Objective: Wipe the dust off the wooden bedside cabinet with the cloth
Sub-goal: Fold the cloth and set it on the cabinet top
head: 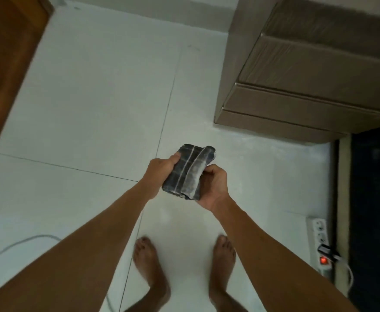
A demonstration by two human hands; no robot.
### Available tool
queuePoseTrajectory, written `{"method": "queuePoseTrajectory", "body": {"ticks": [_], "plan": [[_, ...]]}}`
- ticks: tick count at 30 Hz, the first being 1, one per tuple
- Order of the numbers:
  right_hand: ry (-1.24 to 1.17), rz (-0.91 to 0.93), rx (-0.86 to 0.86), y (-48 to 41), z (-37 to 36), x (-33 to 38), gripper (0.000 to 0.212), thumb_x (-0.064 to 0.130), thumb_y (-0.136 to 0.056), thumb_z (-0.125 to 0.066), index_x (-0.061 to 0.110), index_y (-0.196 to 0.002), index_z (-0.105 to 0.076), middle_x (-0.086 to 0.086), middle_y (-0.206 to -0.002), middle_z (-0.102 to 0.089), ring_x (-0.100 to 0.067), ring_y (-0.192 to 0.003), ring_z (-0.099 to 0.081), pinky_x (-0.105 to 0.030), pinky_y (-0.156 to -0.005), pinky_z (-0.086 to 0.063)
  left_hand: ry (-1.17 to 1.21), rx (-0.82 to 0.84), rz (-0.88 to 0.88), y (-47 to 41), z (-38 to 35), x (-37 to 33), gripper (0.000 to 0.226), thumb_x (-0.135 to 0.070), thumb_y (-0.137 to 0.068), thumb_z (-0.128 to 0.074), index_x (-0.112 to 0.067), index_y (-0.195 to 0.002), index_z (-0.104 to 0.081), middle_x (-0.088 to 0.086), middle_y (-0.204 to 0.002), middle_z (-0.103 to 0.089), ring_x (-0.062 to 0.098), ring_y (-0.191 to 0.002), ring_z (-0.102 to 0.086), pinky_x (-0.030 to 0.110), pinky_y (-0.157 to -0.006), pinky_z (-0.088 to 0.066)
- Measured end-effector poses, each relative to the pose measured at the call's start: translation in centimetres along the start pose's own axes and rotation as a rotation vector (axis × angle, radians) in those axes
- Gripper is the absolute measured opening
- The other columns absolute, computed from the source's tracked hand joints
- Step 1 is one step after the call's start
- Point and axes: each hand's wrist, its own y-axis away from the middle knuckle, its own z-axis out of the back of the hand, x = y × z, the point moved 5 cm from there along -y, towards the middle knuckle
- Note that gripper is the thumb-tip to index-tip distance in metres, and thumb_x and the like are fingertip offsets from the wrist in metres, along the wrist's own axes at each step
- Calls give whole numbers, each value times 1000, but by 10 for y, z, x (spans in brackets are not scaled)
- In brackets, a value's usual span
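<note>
cloth [188,173] folded, between my hands | left hand [159,171] clasps its left edge; right hand [213,188] grips its near-right side | cabinet [297,70] far right, well apart

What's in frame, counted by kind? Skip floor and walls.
Hands: 2, left hand and right hand, both gripping the cloth
Cloth: 1, folded dark cloth
Cabinet: 1, bedside cabinet
Power strip: 1, power strip with a red light on
Feet: 2, left foot, right foot
Cable: 1, white cable on the floor
Total: 8
</note>
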Motion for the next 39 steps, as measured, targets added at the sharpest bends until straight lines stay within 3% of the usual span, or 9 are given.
{"method": "queuePoseTrajectory", "body": {"ticks": [5,12,16,20,26,30,35,37,39], "plan": [[36,-3,-118,106,-45,17,45,34,-84,-48,8,-115,-67,-17,-126,-64,-39,-114,-61,-60,-101,-43,-144,-32,-96,107,16,-51,30,-36,-83,-69,-6,-84,-71,9,-88,-74,23,-82,-71,40,-83,-57],[51,78,-152,229,-111,74,65,64,-78,-66,15,-121,-64,-18,-117,-69,-42,-105,-66,-64,-96,-46,-287,5,-232,220,9,-163,28,-34,-83,-69,-7,-81,-68,10,-85,-72,26,-83,-69,41,-79,-58],[300,207,-200,273,-143,139,46,41,-86,-69,12,-121,-61,-15,-107,-73,-35,-99,-70,-55,-91,-53,-305,18,-341,248,-5,-238,21,-34,-83,-70,-14,-80,-66,8,-89,-71,25,-85,-68,40,-78,-58],[426,341,-314,288,-159,214,37,14,-89,-67,4,-124,-58,-14,-104,-73,-30,-91,-72,-43,-76,-59,-282,-20,-430,247,-25,-302,22,-33,-79,-73,-13,-82,-67,9,-89,-72,27,-85,-69,43,-77,-58],[565,425,-360,268,-171,309,26,13,-92,-65,6,-117,-60,-11,-96,-72,-22,-78,-70,-32,-60,-56,-219,-78,-477,223,-68,-367,15,-25,-83,-72,-15,-88,-62,9,-95,-69,26,-85,-67,35,-71,-57],[570,441,-318,241,-169,360,26,15,-92,-66,13,-117,-58,-11,-100,-71,-25,-83,-71,-41,-70,-60,-141,-90,-438,192,-98,-391,16,-18,-85,-70,-18,-98,-59,10,-101,-69,25,-87,-67,28,-64,-54],[616,482,-334,208,-155,395,14,15,-90,-67,26,-92,-59,-10,-97,-72,-25,-83,-72,-48,-76,-60,-142,-158,-409,156,-123,-404,18,-15,-86,-69,-19,-100,-59,7,-102,-67,22,-86,-65,23,-55,-47],[710,543,-381,199,-151,401,15,16,-90,-68,28,-85,-60,-7,-94,-73,-24,-83,-72,-46,-78,-60,-187,-205,-409,147,-128,-403,16,-16,-86,-68,-20,-98,-59,4,-98,-65,20,-82,-63,21,-52,-44],[758,592,-389,194,-149,403,13,16,-90,-68,26,-86,-62,-4,-92,-72,-21,-81,-71,-41,-76,-61,-228,-256,-409,141,-129,-400,15,-18,-85,-69,-20,-96,-59,4,-97,-66,21,-81,-62,27,-58,-51]]}}
